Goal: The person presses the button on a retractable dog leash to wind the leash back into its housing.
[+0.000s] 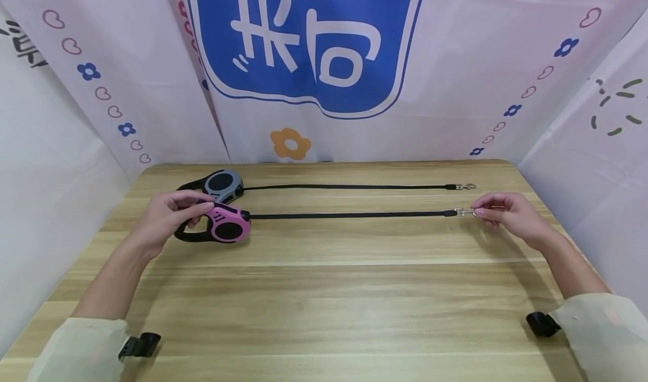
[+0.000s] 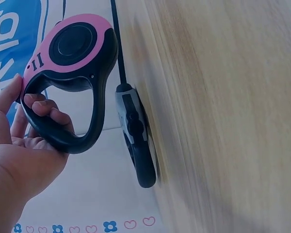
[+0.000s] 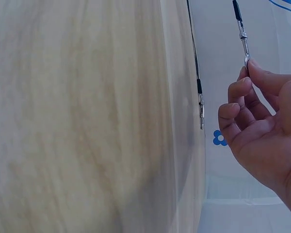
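A pink and black retractable dog leash (image 1: 230, 224) is held by its black loop handle in my left hand (image 1: 169, 216). In the left wrist view the fingers curl round the handle of this pink leash (image 2: 72, 43), which is lifted off the table. Its black cord (image 1: 354, 215) runs straight to the right. At the far end my right hand (image 1: 511, 216) pinches the silver clip (image 1: 464, 212) between thumb and forefinger; the clip (image 3: 245, 46) also shows in the right wrist view. Behind lies a grey and black retractable leash (image 1: 223, 182), its handle partly hidden by my left hand.
The grey leash's cord (image 1: 349, 187) stretches parallel along the back of the wooden table (image 1: 324, 314), ending in a silver clip (image 1: 467, 186). A printed cloth (image 1: 455, 89) hangs behind the table, with white cloth at both sides.
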